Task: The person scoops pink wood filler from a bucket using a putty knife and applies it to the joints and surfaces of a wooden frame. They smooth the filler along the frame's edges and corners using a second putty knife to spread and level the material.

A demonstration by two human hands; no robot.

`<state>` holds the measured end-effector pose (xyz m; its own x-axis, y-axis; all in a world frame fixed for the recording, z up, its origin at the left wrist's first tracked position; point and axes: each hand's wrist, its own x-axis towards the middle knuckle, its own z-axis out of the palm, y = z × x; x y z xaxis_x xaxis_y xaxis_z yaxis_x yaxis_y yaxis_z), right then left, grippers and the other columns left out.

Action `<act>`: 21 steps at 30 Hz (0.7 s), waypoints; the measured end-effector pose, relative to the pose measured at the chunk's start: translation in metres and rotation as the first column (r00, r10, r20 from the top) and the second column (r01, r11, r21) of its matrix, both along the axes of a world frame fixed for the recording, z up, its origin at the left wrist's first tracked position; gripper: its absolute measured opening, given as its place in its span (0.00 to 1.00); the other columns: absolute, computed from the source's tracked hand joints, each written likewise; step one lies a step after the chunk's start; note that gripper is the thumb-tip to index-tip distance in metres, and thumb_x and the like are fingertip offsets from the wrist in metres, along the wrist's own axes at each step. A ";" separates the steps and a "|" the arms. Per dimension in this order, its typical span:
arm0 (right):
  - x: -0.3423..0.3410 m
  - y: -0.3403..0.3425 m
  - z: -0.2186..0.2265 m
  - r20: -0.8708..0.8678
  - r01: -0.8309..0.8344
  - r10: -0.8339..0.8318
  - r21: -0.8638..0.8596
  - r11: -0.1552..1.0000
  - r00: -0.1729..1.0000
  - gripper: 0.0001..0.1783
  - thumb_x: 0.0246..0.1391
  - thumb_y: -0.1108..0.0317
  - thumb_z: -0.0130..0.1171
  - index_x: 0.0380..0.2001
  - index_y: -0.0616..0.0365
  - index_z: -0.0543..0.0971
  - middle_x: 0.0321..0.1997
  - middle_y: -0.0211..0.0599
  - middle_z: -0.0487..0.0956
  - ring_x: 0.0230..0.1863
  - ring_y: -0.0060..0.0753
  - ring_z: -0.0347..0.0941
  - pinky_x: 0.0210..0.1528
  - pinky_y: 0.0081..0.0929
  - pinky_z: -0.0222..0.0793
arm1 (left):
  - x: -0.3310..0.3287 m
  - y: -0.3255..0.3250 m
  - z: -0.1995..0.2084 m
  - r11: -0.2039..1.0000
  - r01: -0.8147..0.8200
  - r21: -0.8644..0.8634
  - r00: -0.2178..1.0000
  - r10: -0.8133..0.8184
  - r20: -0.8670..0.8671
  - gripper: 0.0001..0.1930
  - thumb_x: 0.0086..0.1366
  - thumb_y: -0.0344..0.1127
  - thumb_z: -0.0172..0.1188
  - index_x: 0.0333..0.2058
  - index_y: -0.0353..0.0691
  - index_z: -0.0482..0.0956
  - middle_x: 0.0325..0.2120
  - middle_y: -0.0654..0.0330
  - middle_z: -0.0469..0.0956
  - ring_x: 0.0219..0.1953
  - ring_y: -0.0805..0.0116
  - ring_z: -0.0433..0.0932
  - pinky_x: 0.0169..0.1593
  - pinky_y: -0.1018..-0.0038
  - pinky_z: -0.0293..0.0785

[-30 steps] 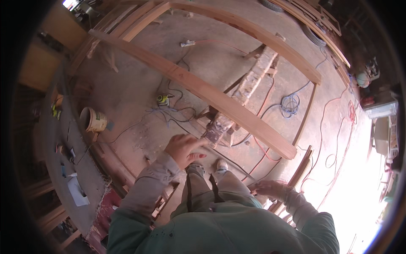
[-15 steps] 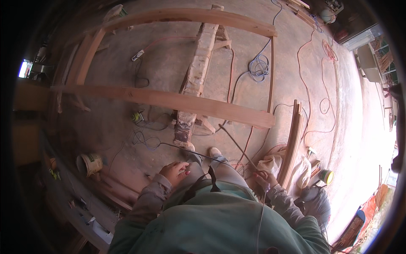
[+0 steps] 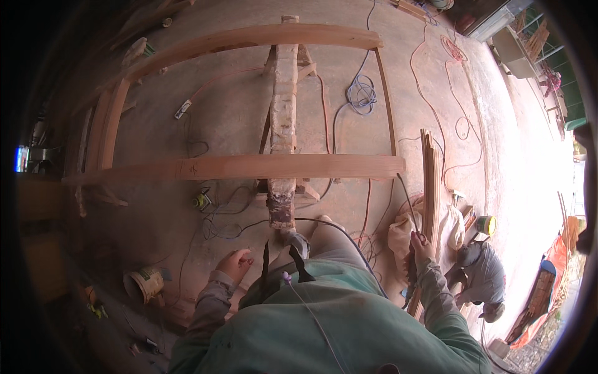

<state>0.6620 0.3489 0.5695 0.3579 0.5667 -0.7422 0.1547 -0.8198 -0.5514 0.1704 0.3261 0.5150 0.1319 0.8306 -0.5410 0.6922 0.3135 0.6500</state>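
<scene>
Down by my right thigh, my right hand (image 3: 421,248) is closed round the near end of a long thin dark rod (image 3: 407,194). Its grip is mostly hidden under my fingers, and the rod points away, its tip by the right end of a wooden beam (image 3: 293,167). A bundle of wooden strips (image 3: 430,181) lies just beyond that hand. Loosely curled, with fingers apart, my left hand (image 3: 233,265) hangs beside my left hip. It touches neither the frame nor the trestle.
Beams form a large wooden frame (image 3: 268,37) across a pale, rough trestle (image 3: 284,112). A green power tool (image 3: 201,199), a blue hose coil (image 3: 361,95) and red cords lie on the floor. Left is a bucket (image 3: 144,283); right, a yellow-rimmed can (image 3: 486,225) and a bent-over person (image 3: 483,274).
My right hand has swung right and outward; the rod has turned from slanting left to nearly straight ahead. My left hand has moved out from my thigh. The view has shifted, and my legs have changed stance.
</scene>
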 end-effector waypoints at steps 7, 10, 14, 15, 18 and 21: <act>0.020 -0.005 -0.003 -0.066 0.242 -0.238 0.055 0.969 0.969 0.19 0.56 0.54 0.59 0.36 0.62 0.77 0.30 0.27 0.76 0.32 0.21 0.71 0.37 0.17 0.67 | 0.034 0.062 0.010 0.987 0.156 -0.037 0.986 -0.153 0.072 0.18 0.63 0.37 0.58 0.50 0.40 0.72 0.37 0.54 0.79 0.37 0.64 0.80 0.42 0.69 0.75; 0.054 0.034 0.012 -0.203 0.128 -0.103 0.114 0.985 0.974 0.12 0.60 0.59 0.57 0.37 0.58 0.76 0.31 0.22 0.73 0.28 0.18 0.67 0.34 0.16 0.64 | 0.077 0.089 0.011 0.959 0.271 0.087 0.948 -0.281 0.149 0.18 0.63 0.39 0.57 0.50 0.40 0.73 0.38 0.54 0.79 0.38 0.63 0.80 0.42 0.70 0.75; 0.069 0.133 0.008 -0.423 0.131 0.011 0.305 0.943 0.906 0.11 0.59 0.62 0.58 0.41 0.56 0.75 0.32 0.24 0.72 0.31 0.18 0.68 0.35 0.18 0.65 | 0.122 0.121 0.010 0.929 0.325 0.175 0.902 -0.360 0.237 0.18 0.64 0.41 0.57 0.49 0.39 0.73 0.39 0.54 0.79 0.39 0.61 0.80 0.42 0.70 0.75; 0.076 0.169 0.006 -0.323 0.168 -0.053 0.340 0.925 0.945 0.14 0.57 0.59 0.60 0.40 0.57 0.75 0.29 0.25 0.71 0.29 0.19 0.67 0.35 0.21 0.67 | 0.127 0.130 0.010 0.935 0.324 0.144 0.915 -0.348 0.202 0.18 0.64 0.42 0.57 0.49 0.38 0.74 0.40 0.54 0.79 0.39 0.61 0.80 0.42 0.69 0.75; 0.122 0.289 0.006 -0.267 0.046 0.040 0.311 0.949 0.963 0.23 0.55 0.47 0.55 0.40 0.57 0.70 0.21 0.46 0.75 0.19 0.40 0.72 0.24 0.38 0.72 | 0.126 0.148 0.011 0.968 0.237 0.081 0.960 -0.246 0.131 0.18 0.63 0.42 0.58 0.48 0.39 0.74 0.39 0.54 0.79 0.39 0.60 0.80 0.42 0.68 0.75; 0.149 0.414 -0.008 -0.251 0.065 -0.025 0.153 0.986 0.968 0.28 0.54 0.39 0.51 0.42 0.54 0.68 0.19 0.51 0.76 0.15 0.47 0.72 0.20 0.43 0.72 | 0.112 0.155 0.015 0.998 0.057 0.018 0.998 -0.057 0.019 0.18 0.62 0.43 0.58 0.48 0.42 0.74 0.37 0.53 0.79 0.38 0.58 0.80 0.42 0.67 0.76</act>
